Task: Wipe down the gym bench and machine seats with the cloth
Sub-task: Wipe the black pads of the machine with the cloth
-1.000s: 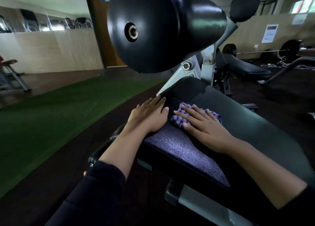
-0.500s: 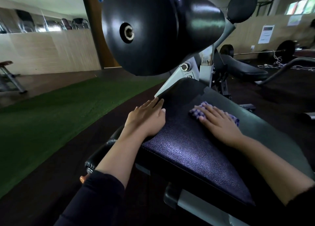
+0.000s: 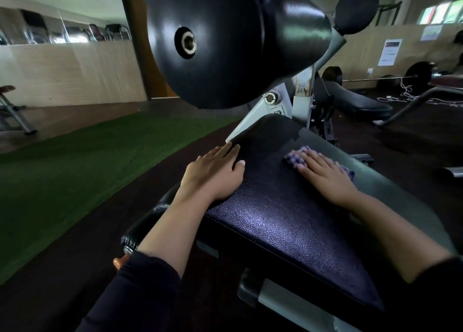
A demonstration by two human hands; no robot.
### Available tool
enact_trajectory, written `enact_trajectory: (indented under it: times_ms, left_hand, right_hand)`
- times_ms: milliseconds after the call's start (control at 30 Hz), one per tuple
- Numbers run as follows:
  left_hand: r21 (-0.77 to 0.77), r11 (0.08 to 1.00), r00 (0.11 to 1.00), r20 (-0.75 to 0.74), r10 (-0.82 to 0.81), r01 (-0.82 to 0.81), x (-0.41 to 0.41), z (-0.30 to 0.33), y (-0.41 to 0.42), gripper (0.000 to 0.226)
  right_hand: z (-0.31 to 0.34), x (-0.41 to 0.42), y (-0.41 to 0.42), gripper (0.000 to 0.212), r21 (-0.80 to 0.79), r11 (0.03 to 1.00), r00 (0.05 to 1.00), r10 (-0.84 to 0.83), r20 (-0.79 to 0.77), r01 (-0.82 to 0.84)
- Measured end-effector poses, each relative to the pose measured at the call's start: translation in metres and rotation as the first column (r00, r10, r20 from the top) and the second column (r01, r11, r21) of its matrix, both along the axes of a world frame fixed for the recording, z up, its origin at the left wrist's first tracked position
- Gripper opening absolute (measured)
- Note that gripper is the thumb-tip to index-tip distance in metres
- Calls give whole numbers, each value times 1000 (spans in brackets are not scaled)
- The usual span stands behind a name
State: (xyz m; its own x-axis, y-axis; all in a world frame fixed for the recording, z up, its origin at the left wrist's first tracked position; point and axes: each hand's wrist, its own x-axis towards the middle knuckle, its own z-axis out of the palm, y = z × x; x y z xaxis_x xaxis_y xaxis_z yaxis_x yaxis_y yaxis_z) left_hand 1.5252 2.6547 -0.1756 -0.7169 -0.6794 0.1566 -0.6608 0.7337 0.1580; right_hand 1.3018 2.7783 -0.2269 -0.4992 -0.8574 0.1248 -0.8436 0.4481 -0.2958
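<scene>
A dark padded machine seat (image 3: 280, 221) with a grainy surface slopes away in front of me. My right hand (image 3: 325, 176) lies flat with straight fingers on a blue-and-white checked cloth (image 3: 293, 160), pressing it onto the seat's far right part. The cloth shows beyond my fingertips and at the hand's right edge. My left hand (image 3: 215, 173) rests flat on the seat's left edge, fingers straight, holding nothing.
A large black roller pad (image 3: 225, 38) hangs close above the seat's far end on a grey frame (image 3: 303, 91). A second round pad (image 3: 357, 9) sits higher right. Another bench (image 3: 355, 101) and a barbell (image 3: 418, 74) stand behind. Green turf (image 3: 75, 161) lies left.
My right hand has slid the cloth away from my left hand, toward the right and far side of the seat. My left hand has stayed on the seat's left edge.
</scene>
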Motion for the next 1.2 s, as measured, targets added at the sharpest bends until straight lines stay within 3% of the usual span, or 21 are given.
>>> enact_trajectory:
  times_ms: [100, 267, 400, 533, 700, 833, 1033, 1200]
  left_hand:
    - [-9, 1000, 1000, -1, 2, -2, 0, 1, -1, 56]
    - [-14, 1000, 1000, 12, 9, -9, -1, 0, -2, 56]
    - [-12, 1000, 1000, 8, 8, -8, -1, 0, -1, 55]
    - [-12, 1000, 1000, 4, 3, -3, -1, 0, -1, 55]
    - [-11, 1000, 1000, -4, 6, -6, -2, -1, -4, 55]
    - [-4, 1000, 1000, 14, 10, -10, -2, 2, -2, 56]
    - [56, 998, 997, 69, 22, -26, -15, 9, -6, 58]
    - [63, 997, 998, 42, 39, -41, -40, 13, -16, 62]
  right_hand:
    - [-4, 39, 18, 43, -25, 997, 998, 69, -14, -69]
    - [19, 61, -26, 40, -105, 969, 974, 220, -57, -225]
    - [21, 23, -42, 50, -57, 987, 989, 151, -5, -151]
    - [5, 23, -5, 50, -21, 999, 999, 33, -15, -33]
    - [8, 67, -2, 45, -78, 982, 984, 166, -61, -170]
    - [23, 52, -37, 44, -129, 952, 960, 280, -9, -279]
    - [12, 18, -38, 50, -147, 977, 987, 160, 10, -157]
    - [16, 15, -46, 40, -98, 975, 980, 196, -32, -198]
